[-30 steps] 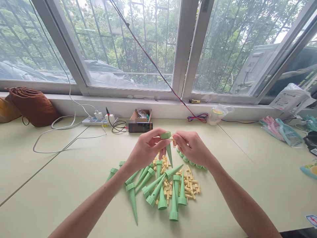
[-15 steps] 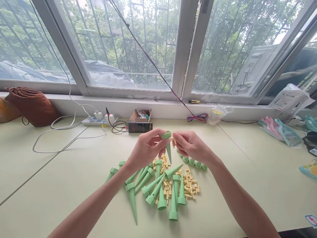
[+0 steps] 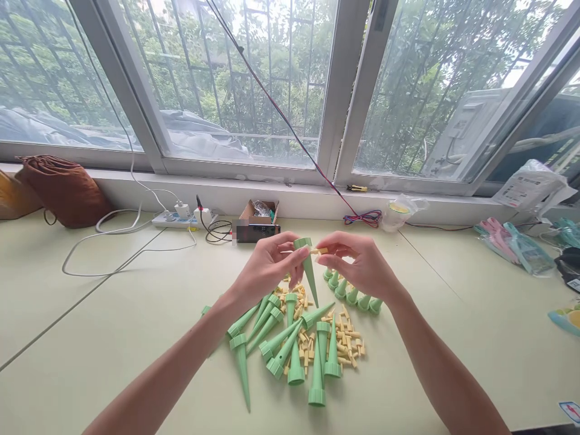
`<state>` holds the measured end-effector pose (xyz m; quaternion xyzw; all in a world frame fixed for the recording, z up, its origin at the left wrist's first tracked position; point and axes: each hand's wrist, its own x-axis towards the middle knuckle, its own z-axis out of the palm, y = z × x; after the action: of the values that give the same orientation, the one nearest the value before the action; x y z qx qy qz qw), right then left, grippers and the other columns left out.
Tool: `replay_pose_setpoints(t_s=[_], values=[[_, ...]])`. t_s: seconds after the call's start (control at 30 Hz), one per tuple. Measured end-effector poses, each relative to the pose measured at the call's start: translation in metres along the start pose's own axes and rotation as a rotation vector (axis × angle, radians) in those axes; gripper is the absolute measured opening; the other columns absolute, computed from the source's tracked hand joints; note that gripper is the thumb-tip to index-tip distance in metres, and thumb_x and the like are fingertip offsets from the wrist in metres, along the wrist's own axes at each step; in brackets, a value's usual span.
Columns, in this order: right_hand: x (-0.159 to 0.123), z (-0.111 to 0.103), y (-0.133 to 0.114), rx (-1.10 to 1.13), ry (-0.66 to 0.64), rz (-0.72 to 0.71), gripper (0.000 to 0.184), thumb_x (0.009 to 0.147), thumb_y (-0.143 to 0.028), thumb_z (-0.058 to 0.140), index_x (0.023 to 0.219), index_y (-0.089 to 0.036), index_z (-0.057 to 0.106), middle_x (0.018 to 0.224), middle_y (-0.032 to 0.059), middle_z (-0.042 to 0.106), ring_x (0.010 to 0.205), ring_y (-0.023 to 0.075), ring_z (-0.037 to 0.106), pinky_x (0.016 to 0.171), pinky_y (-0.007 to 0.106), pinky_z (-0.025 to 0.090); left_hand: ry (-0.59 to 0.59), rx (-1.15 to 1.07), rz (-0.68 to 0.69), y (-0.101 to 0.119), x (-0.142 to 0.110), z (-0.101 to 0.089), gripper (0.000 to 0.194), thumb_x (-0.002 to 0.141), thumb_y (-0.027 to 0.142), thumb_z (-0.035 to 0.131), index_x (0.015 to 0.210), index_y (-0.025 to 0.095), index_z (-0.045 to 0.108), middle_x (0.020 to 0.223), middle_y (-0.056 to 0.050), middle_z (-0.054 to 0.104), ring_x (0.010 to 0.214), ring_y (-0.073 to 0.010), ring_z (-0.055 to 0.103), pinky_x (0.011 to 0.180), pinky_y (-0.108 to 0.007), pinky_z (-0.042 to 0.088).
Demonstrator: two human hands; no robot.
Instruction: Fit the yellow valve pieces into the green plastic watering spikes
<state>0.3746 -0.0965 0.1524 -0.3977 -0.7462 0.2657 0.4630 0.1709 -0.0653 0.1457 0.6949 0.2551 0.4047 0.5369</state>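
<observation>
My left hand (image 3: 280, 263) is closed on a green plastic watering spike (image 3: 310, 275), its wide collar up and its point slanting down. Between the fingertips of my right hand (image 3: 356, 257) is a small yellow plastic nozzle (image 3: 321, 251), lying roughly level with its thin end against the side of the spike near the collar. How deep it sits there I cannot tell. Below my hands lies a loose pile of green spikes (image 3: 281, 350), several with their collars toward me. Small yellow nozzles (image 3: 347, 338) are scattered among and beside them.
Short green caps (image 3: 352, 295) stand in a row by my right wrist. Along the back are a power strip (image 3: 172, 221), an open small box (image 3: 260, 212), a bundled cable (image 3: 362, 217) and a plastic-wrapped cup (image 3: 395, 216). A brown bag (image 3: 63, 190) sits at the left.
My right hand has turned and lifted slightly, so the nozzle now lies level against the spike. The spike has tilted a little, its point toward the right. The camera view has shifted slightly.
</observation>
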Motion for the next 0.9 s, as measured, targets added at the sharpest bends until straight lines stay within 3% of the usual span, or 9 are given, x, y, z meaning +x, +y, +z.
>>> replay_pose_setpoints(t_s=[0.2,0.4,0.57,0.77,0.9], values=[[0.0,0.002,0.002,0.076,0.031,0.031,0.022,0.083,-0.038,0.074,0.088,-0.018,0.07,0.075,0.0018,0.069,0.059,0.0121,0.061,0.059,0.026,0.053,-0.081,-0.053,-0.005,0.0,-0.001,-0.004,0.021,0.089,0.035,0.066,0.091,0.016,0.059,0.067,0.001,0.063,0.05,-0.0096,0.058,0.048,-0.021,0.047],[0.001,0.007,0.004,0.109,0.07,0.052,0.025,0.084,-0.04,0.072,0.079,-0.016,0.069,0.062,-0.0006,0.063,0.05,0.0097,0.054,0.049,0.023,0.044,-0.019,-0.027,0.047,-0.005,0.0,0.001,0.018,0.086,0.028,0.071,0.094,0.015,0.062,0.068,0.001,0.062,0.049,-0.0089,0.057,0.048,-0.022,0.049],[0.0,0.014,0.005,0.113,0.133,0.113,0.039,0.09,-0.046,0.063,0.065,-0.016,0.059,0.053,-0.0018,0.055,0.044,0.0075,0.042,0.043,0.022,0.033,0.045,-0.01,0.07,-0.005,-0.002,0.009,0.019,0.079,0.026,0.076,0.088,0.015,0.063,0.07,0.001,0.061,0.052,-0.0102,0.058,0.043,-0.021,0.05],[0.002,0.019,0.004,0.412,0.089,0.288,0.045,0.086,-0.052,0.066,0.06,-0.018,0.051,0.041,-0.0084,0.036,0.034,0.0049,0.029,0.035,0.021,0.021,0.118,0.178,0.089,-0.006,-0.009,0.017,0.016,0.082,0.027,0.073,0.091,0.016,0.065,0.063,0.001,0.059,0.05,-0.0095,0.055,0.047,-0.022,0.052],[0.004,0.019,0.007,0.482,0.077,0.372,0.048,0.081,-0.052,0.071,0.056,-0.018,0.047,0.041,-0.0091,0.034,0.032,0.0034,0.028,0.033,0.02,0.016,0.141,0.248,0.113,-0.007,-0.01,0.019,0.015,0.083,0.027,0.072,0.089,0.016,0.065,0.066,0.001,0.059,0.054,-0.0109,0.059,0.05,-0.023,0.054]])
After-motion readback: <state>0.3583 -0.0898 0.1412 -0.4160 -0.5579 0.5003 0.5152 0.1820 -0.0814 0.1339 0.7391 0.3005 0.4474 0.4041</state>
